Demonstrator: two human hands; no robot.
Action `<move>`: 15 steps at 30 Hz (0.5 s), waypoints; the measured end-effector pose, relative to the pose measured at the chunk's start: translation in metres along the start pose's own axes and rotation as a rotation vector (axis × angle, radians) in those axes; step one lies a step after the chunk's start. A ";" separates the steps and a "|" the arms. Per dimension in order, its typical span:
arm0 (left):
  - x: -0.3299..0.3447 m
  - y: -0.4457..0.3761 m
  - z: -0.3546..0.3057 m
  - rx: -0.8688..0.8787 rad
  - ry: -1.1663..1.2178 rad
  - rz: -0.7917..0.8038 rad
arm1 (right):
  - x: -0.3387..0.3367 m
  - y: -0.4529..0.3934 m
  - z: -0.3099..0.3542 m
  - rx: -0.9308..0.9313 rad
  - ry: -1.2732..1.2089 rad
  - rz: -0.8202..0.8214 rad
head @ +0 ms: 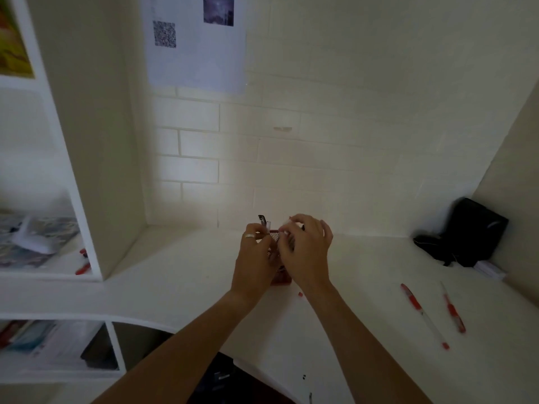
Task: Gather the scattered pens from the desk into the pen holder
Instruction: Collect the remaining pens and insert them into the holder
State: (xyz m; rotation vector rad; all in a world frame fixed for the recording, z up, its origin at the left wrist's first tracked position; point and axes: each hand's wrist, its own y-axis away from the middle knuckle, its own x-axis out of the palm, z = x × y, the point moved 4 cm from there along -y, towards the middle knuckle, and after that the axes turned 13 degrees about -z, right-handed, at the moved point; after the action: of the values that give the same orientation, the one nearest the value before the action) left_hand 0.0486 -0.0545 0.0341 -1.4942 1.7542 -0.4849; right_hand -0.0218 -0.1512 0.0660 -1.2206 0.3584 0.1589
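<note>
A red mesh pen holder (280,277) stands on the white desk (180,275), mostly hidden behind my two hands. My left hand (256,255), with a ring on one finger, is closed around the holder's left side; a pen with a dark clip (264,223) sticks up just above it. My right hand (306,249) hovers over the holder's rim, fingertips pinched on a pale pen that is blurred. Two red-and-white pens (423,313) (453,309) lie on the desk at the right. A small red cap (300,293) lies by my right wrist.
A black pouch with a cord (466,231) leans in the back right corner, beside a white box (490,269). The shelf on the left holds papers and red pens (83,268). A lower cubby (58,348) holds books. The desk's front edge curves near my forearms.
</note>
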 end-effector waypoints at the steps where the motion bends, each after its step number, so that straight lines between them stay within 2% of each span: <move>1: 0.000 0.001 0.000 0.004 -0.010 0.000 | 0.001 0.002 -0.003 0.010 0.010 0.004; 5: 0.000 0.004 -0.007 0.047 -0.051 -0.006 | -0.002 0.002 -0.013 0.045 -0.027 0.055; 7: 0.001 0.002 -0.005 -0.014 -0.064 0.033 | -0.014 -0.004 -0.014 0.080 -0.155 0.066; 9: 0.002 0.001 -0.002 -0.112 -0.048 0.068 | -0.032 -0.009 -0.023 0.213 -0.223 0.024; 11: 0.002 0.003 -0.005 -0.134 -0.042 0.075 | -0.042 -0.011 -0.044 0.379 -0.090 0.065; 12: 0.003 0.004 -0.007 -0.142 -0.041 0.076 | -0.042 -0.010 -0.057 0.455 0.011 0.194; 15: 0.005 0.005 -0.009 -0.144 -0.057 0.047 | -0.042 0.012 -0.077 0.488 0.265 0.812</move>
State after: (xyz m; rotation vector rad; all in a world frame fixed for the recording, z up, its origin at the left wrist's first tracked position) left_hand 0.0383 -0.0600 0.0351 -1.5466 1.8068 -0.2944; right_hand -0.0788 -0.2160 0.0469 -0.5560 1.0525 0.5729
